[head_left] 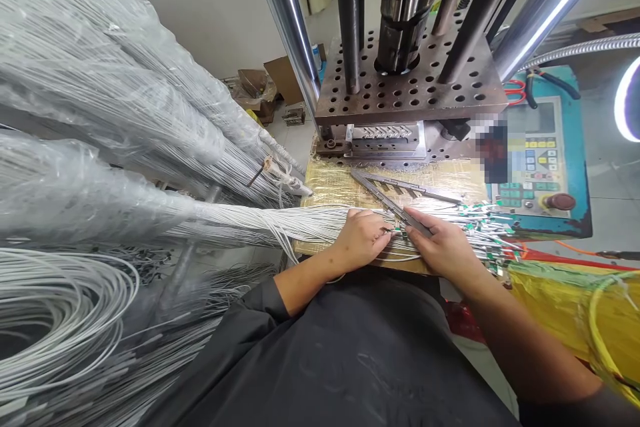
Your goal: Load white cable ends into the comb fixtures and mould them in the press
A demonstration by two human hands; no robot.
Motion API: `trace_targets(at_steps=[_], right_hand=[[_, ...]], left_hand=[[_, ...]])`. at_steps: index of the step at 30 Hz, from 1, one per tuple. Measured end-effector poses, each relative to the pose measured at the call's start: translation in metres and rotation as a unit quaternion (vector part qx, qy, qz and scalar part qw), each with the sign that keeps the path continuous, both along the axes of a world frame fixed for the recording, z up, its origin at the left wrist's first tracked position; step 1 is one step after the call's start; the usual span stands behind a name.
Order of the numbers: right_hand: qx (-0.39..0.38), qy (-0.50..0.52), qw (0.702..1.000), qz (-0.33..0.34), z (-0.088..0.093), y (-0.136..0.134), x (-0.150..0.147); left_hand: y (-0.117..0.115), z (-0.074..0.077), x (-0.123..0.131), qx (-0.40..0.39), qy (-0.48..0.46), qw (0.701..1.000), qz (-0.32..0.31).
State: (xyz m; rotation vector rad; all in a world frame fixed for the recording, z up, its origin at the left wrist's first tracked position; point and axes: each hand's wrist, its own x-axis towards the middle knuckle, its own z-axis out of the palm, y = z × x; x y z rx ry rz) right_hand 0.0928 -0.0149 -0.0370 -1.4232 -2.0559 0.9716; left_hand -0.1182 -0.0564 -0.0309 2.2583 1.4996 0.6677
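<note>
between the two hands, a dark metal bar [383, 197] slants over the counter [325, 181], its near end in the right hand [444, 243] and its other end pointing away to the left. the right hand is gripping it, thumb on top. the left hand [361, 240] is closed, thumb and fingertips pinched at a green-tipped cable end [399, 232] right beside the bar; finer detail there is too small to tell. just beyond the right hand a second bar [430, 193] lies on the counter, the two making a narrow v with their far ends together.

white cables [280, 219] run in from the left of the left hand and pass under both hands, with a cluster of green-tipped ends [493, 230] to the right of the right hand. straight ahead of the hands stands a press with a perforated plate [410, 95], a metal mould [387, 141] beneath it. beyond the right hand, to the right, is a control panel [575, 153] with pliers [553, 83] on top. far left of the left hand hang plastic-wrapped bundles [100, 67].
</note>
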Motion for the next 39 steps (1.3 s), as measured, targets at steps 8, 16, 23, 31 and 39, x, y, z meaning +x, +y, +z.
trace_targets(at_steps=[8,16,23,31,39], right_hand=[[-0.008,-0.002,1.000,0.006,0.004,0.001,0.001],[-0.049,-0.058,0.997,-0.020,0.008,0.002,0.001],[-0.039,-0.033,0.998,-0.044,0.006,0.002,0.000],[-0.036,-0.004,0.998,-0.045,0.007,0.002,0.000],[-0.042,0.018,0.998,-0.048,0.008,0.001,0.000]], left_hand=[[-0.003,-0.003,0.007,-0.009,-0.019,0.999,0.046],[0.002,0.010,-0.013,-0.116,-0.168,0.979,0.026],[-0.002,0.018,-0.018,-0.262,-0.382,0.878,0.120],[-0.006,0.004,-0.004,-0.269,-0.387,0.866,0.163],[-0.006,-0.002,-0.006,0.021,-0.005,0.997,0.076]])
